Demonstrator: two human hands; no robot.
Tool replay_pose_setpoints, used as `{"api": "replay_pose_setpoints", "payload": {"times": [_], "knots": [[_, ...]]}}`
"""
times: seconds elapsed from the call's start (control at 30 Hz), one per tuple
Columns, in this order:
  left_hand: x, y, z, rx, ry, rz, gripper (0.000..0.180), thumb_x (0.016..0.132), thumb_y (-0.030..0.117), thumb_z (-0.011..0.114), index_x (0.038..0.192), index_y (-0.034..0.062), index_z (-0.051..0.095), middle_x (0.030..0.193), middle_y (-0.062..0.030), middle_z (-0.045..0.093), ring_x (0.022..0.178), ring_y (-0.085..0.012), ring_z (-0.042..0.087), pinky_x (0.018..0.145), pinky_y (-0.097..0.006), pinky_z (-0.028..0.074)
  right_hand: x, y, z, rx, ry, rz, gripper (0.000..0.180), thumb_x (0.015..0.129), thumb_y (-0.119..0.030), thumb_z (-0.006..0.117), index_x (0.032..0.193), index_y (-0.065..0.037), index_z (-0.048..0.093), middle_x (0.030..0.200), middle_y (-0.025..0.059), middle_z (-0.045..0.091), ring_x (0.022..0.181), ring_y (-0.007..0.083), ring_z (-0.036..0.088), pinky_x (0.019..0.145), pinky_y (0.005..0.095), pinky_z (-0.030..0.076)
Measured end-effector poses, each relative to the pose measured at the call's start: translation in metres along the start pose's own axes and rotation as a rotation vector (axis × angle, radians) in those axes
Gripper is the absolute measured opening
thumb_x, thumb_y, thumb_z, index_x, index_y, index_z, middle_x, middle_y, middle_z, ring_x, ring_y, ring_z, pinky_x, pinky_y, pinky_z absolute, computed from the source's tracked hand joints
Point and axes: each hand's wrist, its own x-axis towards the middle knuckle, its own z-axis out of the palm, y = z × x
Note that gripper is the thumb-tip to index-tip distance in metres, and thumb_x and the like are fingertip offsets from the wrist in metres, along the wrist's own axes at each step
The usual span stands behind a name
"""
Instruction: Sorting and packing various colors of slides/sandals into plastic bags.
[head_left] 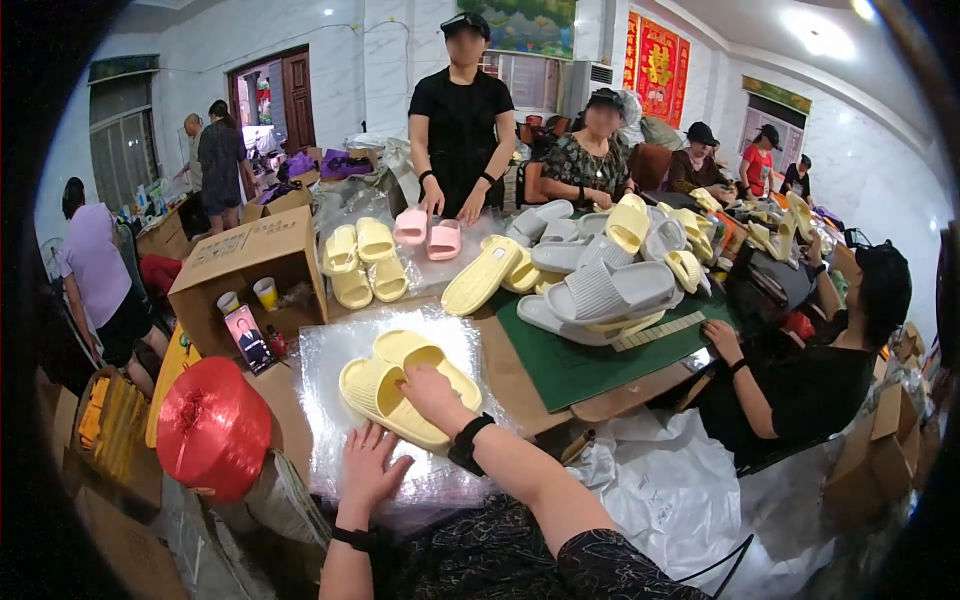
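A pair of pale yellow slide slippers lies side by side on a stack of clear plastic bags [330, 365] in front of me. My right hand [434, 396] reaches over the nearer slipper [368, 388], its curled fingers gripping it at the foot opening behind the strap; the fingertips are partly hidden. Against that one rests the farther slipper [405, 347]. My left hand [368, 466] lies on the bags just below the pair, fingers spread, holding nothing.
Beyond the bags stand several yellow slippers [375, 240] and a pink pair [444, 239] near a co-worker's hands. Grey and yellow slippers [610, 290] pile up on a green mat [560, 375] at right. At left are an open cardboard box [245, 250], a phone [249, 338] and a red roll [212, 428].
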Motion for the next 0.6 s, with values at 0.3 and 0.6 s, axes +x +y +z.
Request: {"api": "replay_pose_setpoints", "payload": {"times": [0.3, 0.6], "knots": [[0.005, 0.000, 0.004, 0.037, 0.016, 0.032, 0.062, 0.088, 0.055, 0.056, 0.136, 0.0147, 0.055, 0.148, -0.0150, 0.042, 0.140, -0.0351, 0.033, 0.116, -0.053, 0.018, -0.005, -0.001, -0.005, -0.036, -0.038, 0.095, 0.033, 0.092, -0.034, 0.057, 0.105, -0.004, 0.059, 0.101, 0.0186, 0.061, 0.096, 0.0364, 0.062, 0.079, 0.0474, 0.052], [0.004, -0.009, 0.004, 0.057, -0.032, 0.069, 0.058, 0.090, 0.049, 0.054, 0.133, 0.0104, 0.053, 0.147, -0.0158, 0.043, 0.140, -0.0344, 0.032, 0.116, -0.053, 0.020, -0.005, 0.019, 0.014, 0.061, 0.016, 0.035, 0.030, 0.087, -0.032, 0.060, 0.101, -0.005, 0.061, 0.100, 0.0202, 0.062, 0.096, 0.0390, 0.060, 0.084, 0.0499, 0.047]]}}
